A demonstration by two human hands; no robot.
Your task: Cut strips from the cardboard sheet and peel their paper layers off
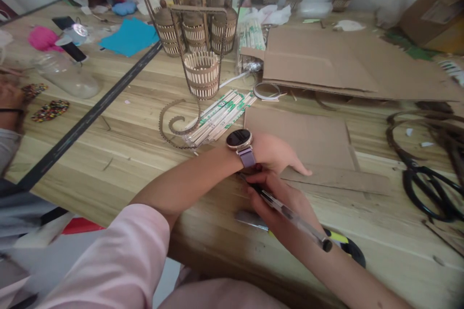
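My left hand (277,152), with a dark-faced watch (239,139) on its wrist, lies palm down over the left end of a narrow cardboard strip (340,178). One finger stretches out to the right along the strip; the others are hidden beneath the hand. My right hand (286,198) is closed around a clear-barrelled pen (290,212), its tip pointing left below the left wrist. A utility knife (351,246) with a yellow and black handle lies under my right forearm, its blade showing to the left. Behind the strip is a flat cardboard piece (304,128).
Wrapped sticks (224,113) and a curled brown strip (168,128) lie ahead. Behind them stand several handled baskets (201,77). Large cardboard sheets (326,58) lie back right, black scissors (424,193) at right. Another person's hand (9,96) is at far left.
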